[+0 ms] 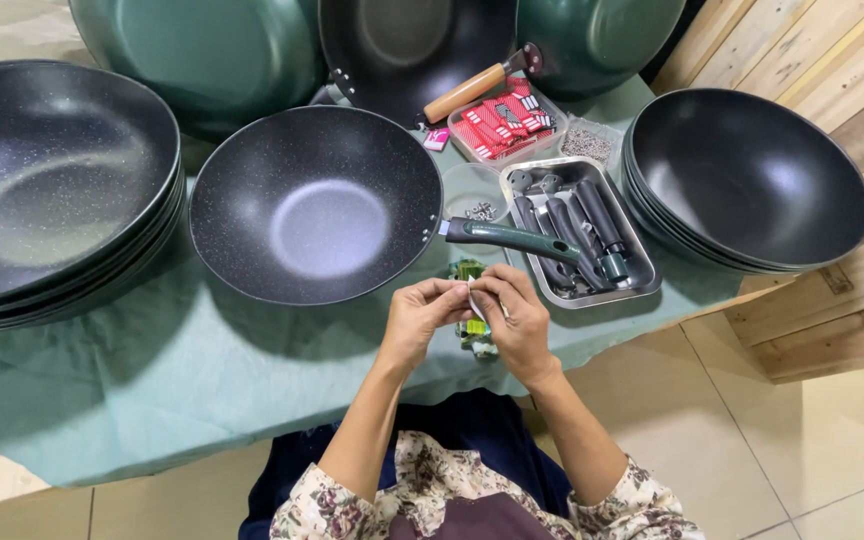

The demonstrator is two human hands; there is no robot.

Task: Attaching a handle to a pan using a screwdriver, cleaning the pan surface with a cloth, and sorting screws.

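Fingertips of our left hand [420,318] and right hand [520,318] pinch shut on a small white tag [473,297], near the wok [317,205]; light, flimsy, best gripped by its edges.

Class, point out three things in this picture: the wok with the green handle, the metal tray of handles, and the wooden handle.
wok with the green handle [317,205], head view, on its dark inner bowl.
metal tray [642,283], head view, on its right rim.
wooden handle [464,92], head view, on its middle.
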